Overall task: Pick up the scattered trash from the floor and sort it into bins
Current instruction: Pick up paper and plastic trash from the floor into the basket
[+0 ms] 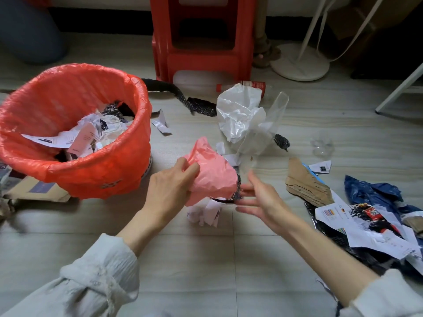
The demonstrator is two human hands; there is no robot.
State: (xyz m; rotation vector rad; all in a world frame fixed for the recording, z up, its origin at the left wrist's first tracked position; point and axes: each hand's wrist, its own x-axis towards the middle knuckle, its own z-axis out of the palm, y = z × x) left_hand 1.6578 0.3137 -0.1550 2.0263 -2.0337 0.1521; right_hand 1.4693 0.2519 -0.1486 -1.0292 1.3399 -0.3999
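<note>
1. Pink plastic bag (pixel 212 170), crumpled, is what I hold in my left hand (pixel 170 186); the fingers curl around its left edge, just above the floor (pixel 206 259) in the middle of the view.
2. My right hand (pixel 261 197) is released, its fingers spread and a little blurred, just right of the pink bag. I cannot tell if the fingertips touch the bag.
3. Under the pink bag I see crumpled white paper scraps (pixel 206 212) on the floor and a piece of black glittery material (pixel 238 191) at the bag's right edge.
4. On the left stands the bin (pixel 75 131) with a red-orange liner; it contains torn papers, a pink tag and some dark pieces.
5. Far from me, behind the pink bag, lie a white plastic bag (pixel 238 110) and a clear plastic sheet (pixel 267 126), and a long black glittery strip (pixel 183 97) runs from the bin toward them.
6. A plastic bottle with red cap and label (pixel 242 85) lies beyond the white bag, near the red plastic stool (pixel 201 37).
7. At the right are a torn cardboard piece (pixel 306 184), printed paper sheets (pixel 366 227) and a dark blue plastic bag (pixel 375 193), lying together in a heap.
</note>
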